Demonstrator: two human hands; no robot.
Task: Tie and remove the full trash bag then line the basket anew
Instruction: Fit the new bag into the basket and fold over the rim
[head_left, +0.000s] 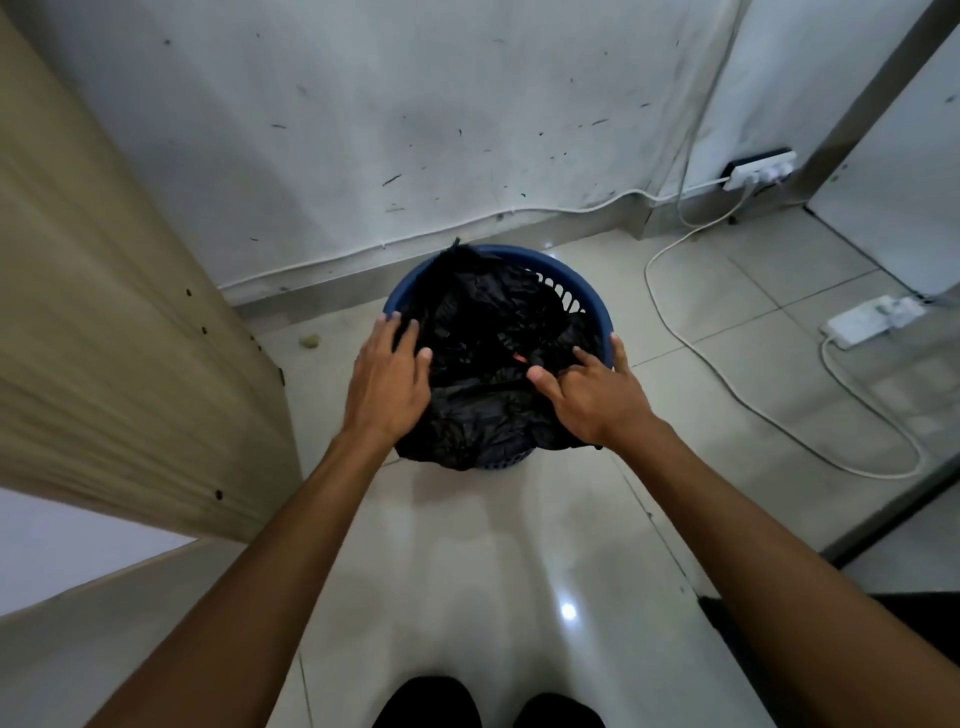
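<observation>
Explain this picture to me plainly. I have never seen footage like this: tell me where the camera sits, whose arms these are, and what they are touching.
The one camera is worn on a person's head and looks down, so both arms reaching forward are the wearer's own. On the tiled floor, near the wall, stands a round blue basket lined with a black trash bag. The left hand lies spread on the bag at the basket's left rim. The right hand pinches the bag's plastic at the right rim. The bag is not yet tied. White cables and a power strip lie on the floor at the right.
</observation>
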